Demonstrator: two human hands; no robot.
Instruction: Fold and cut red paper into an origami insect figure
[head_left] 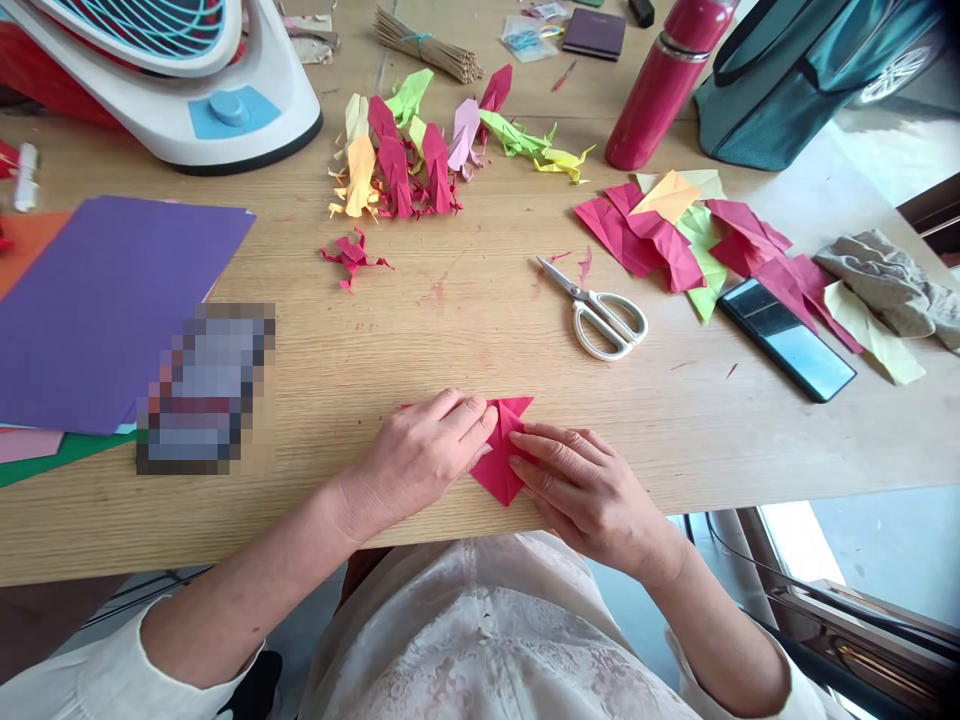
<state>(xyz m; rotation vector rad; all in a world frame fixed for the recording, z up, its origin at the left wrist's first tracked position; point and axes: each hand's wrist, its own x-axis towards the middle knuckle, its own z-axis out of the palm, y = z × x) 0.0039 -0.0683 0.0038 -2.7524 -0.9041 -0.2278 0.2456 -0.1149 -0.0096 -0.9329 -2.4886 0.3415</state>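
Observation:
A red sheet of origami paper (pixel 504 472), folded into a pointed shape, lies near the table's front edge with one corner toward me. My left hand (pixel 427 445) presses on its left side, fingers together and covering part of it. At its right edge, my right hand (pixel 589 485) grips the paper, with the thumb hidden beneath the fingers. Beyond my hands lie white-handled scissors (pixel 609 318), blades pointing away to the left. A small red folded paper figure (pixel 355 260) sits farther back on the left.
Several folded paper figures (pixel 397 165) stand at the back. Folded coloured papers (pixel 652 230) and a phone (pixel 787 340) lie right, a blurred-out phone (pixel 206 390) and purple paper sheets (pixel 112 310) left. A red flask (pixel 667 90), teal bag (pixel 780 80) and white fan (pixel 225 100) stand behind.

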